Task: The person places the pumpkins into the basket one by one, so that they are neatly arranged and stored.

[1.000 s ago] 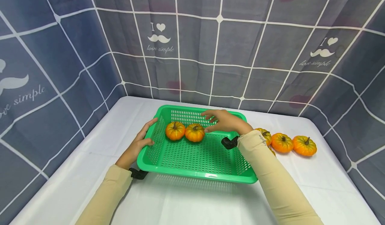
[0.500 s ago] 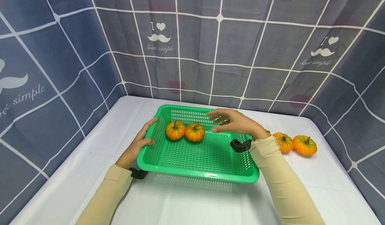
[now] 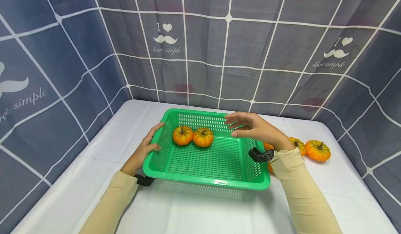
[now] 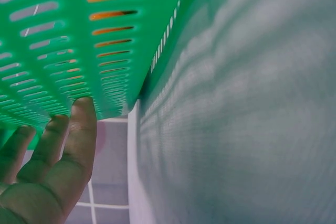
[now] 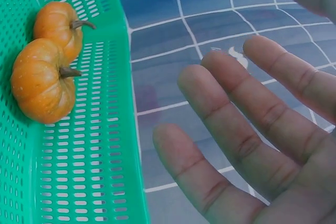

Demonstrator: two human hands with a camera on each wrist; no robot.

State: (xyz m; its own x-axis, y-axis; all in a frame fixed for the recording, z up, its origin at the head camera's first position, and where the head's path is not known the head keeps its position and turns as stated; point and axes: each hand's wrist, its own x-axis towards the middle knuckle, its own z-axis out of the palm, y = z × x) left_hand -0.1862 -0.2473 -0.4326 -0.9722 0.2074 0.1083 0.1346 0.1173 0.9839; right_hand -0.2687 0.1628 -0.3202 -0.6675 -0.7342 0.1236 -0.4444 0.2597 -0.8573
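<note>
My left hand (image 3: 142,153) holds the left rim of a green perforated plastic basket (image 3: 203,182), its thumb over the edge. In the left wrist view the fingers (image 4: 79,135) lie against the basket's outer side. Two small orange pumpkins (image 3: 182,136) sit side by side at the back left inside the basket; the right one (image 3: 203,137) touches its neighbour. Above the basket's back right part is my right hand (image 3: 257,128), fingers apart and slightly bent, nothing in it. The right wrist view shows its spread fingers (image 5: 247,145) clear of both pumpkins.
To the right of the basket, several more pumpkins (image 3: 317,150) stand on the white tablecloth (image 3: 351,192), some partly hidden by the right forearm (image 3: 300,185). A grey-blue checked curtain (image 3: 203,77) encloses the table at the back and sides.
My right hand has moved rightward, away from the two pumpkins in the basket, toward the basket's right side. The left hand and those pumpkins have stayed put.
</note>
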